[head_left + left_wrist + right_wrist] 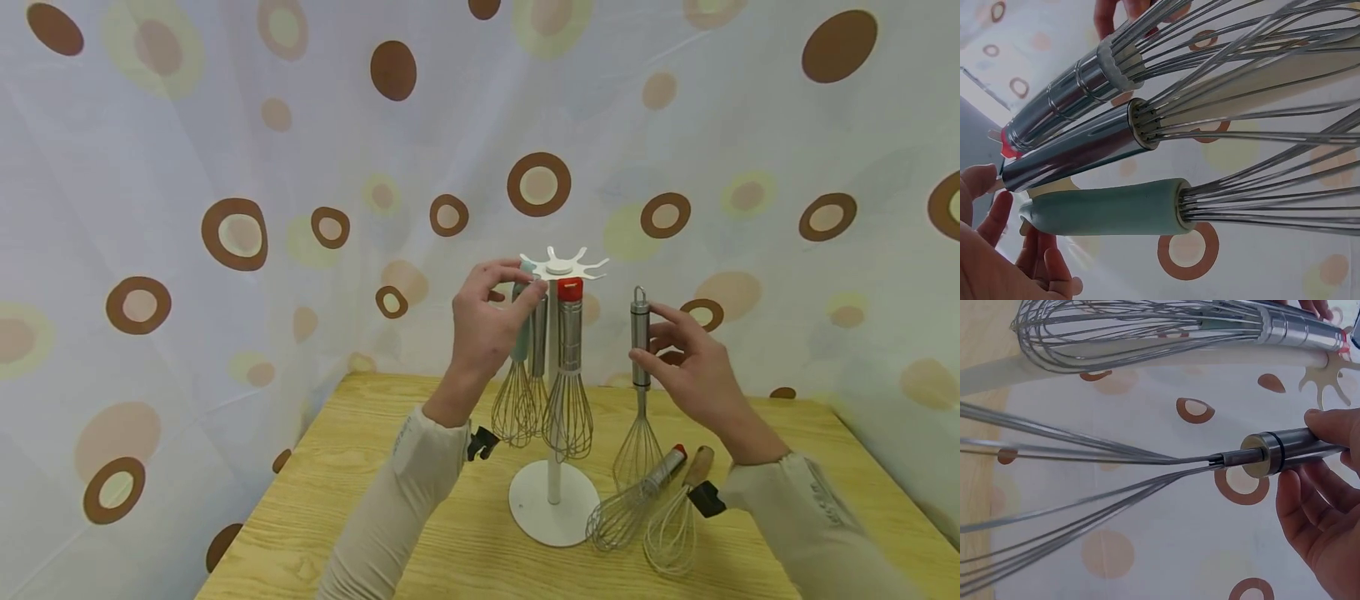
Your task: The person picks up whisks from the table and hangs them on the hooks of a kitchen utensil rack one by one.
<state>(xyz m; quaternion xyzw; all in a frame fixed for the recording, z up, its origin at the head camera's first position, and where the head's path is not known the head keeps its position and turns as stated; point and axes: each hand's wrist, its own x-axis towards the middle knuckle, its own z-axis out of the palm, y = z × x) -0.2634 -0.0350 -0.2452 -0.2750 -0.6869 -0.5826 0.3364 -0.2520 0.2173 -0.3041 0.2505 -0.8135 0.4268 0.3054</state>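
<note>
My right hand [693, 367] pinches the handle of a steel whisk [640, 342], which hangs upright, wires down, right of the white stand [553, 475]. In the right wrist view, thumb and fingers grip that steel handle [1297, 447]. At the stand's top, my left hand [491, 312] has thumb and forefinger at the hanging end of a smooth steel whisk [1072, 153]. Its other fingers reach behind a teal-handled whisk [1110, 209]. Beside these hangs a red-tipped steel whisk [570, 333]. The left fingertips partly hide the hook there.
On the wooden table [360, 500], a red-tipped whisk [637, 500] and a wooden-handled whisk [678, 517] lie right of the stand's round base. White hooks [562, 265] fan out at the stand's top. A dotted curtain [480, 125] hangs behind.
</note>
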